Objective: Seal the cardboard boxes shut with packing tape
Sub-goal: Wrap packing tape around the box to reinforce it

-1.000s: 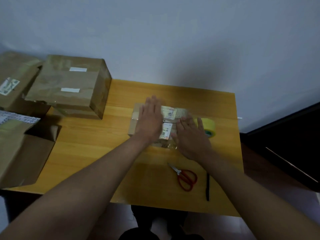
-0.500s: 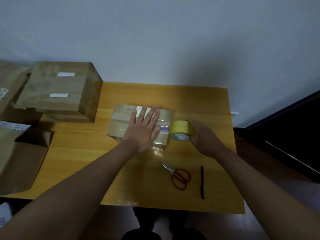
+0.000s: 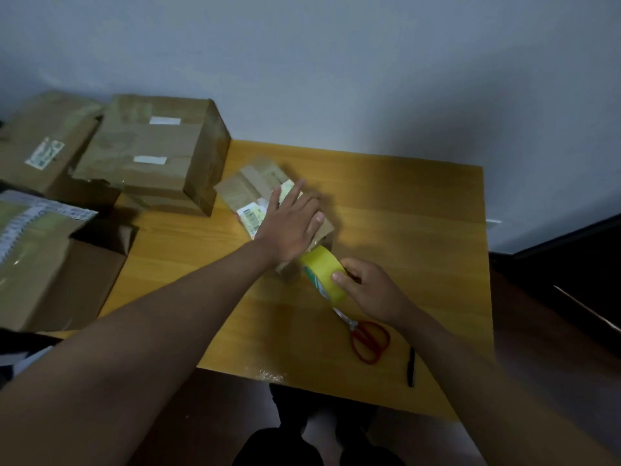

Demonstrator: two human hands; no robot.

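A small flat cardboard box (image 3: 250, 188) with printed labels lies turned at an angle on the wooden table (image 3: 403, 210). My left hand (image 3: 291, 225) presses flat on its top with straight fingers. My right hand (image 3: 368, 290) grips a yellow roll of packing tape (image 3: 322, 274) and holds it on edge against the box's near corner. The near end of the box is hidden under my left hand and the roll.
Red-handled scissors (image 3: 368, 338) and a black pen (image 3: 411, 366) lie near the table's front edge. A larger taped box (image 3: 151, 153) stands at the table's back left, with more boxes (image 3: 43, 142) beside it and an open carton (image 3: 50, 274) at the left.
The small box has been turned to an angle under my left hand. My right hand took hold of the tape roll and brought it to the box's near corner.
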